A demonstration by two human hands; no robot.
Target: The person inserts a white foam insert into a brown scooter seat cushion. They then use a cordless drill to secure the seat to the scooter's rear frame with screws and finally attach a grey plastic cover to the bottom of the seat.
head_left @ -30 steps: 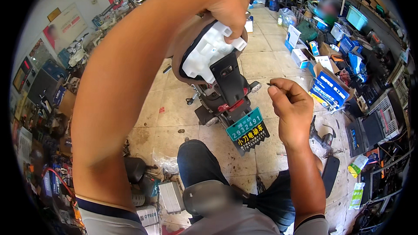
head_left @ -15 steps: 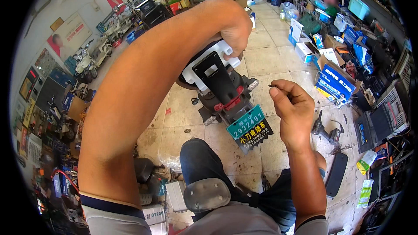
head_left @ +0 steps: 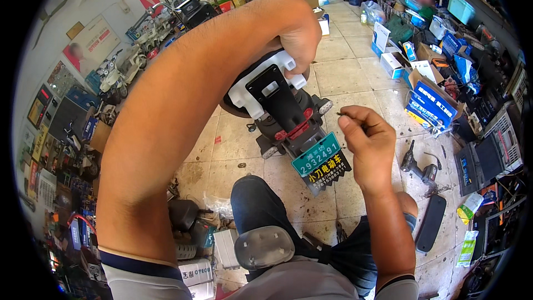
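Note:
In front of me is the rear of an electric scooter (head_left: 284, 131), with red lights, two turn signals and a green plate (head_left: 315, 155). A black bracket (head_left: 276, 95) with a rectangular slot lies against a white moulded part (head_left: 242, 93) above the tail. My left arm arches over it, and my left hand (head_left: 302, 39) is closed around the right edge of the white part; some of its fingers are hidden. To the right of the tail, apart from it, my right hand (head_left: 369, 144) pinches a small dark piece (head_left: 340, 114), too small to name, between thumb and forefinger.
A cordless drill (head_left: 410, 159) and a long black pad (head_left: 430, 223) lie on the tiled floor at right. Open blue cartons (head_left: 430, 105) and clutter line the right side. A translucent oval part (head_left: 264, 249) sits by my left leg, near white boxes (head_left: 195, 272).
My right hand has shifted slightly left, bringing the small dark piece nearer the scooter's tail. My left hand keeps its hold on the white part. The view has shifted slightly.

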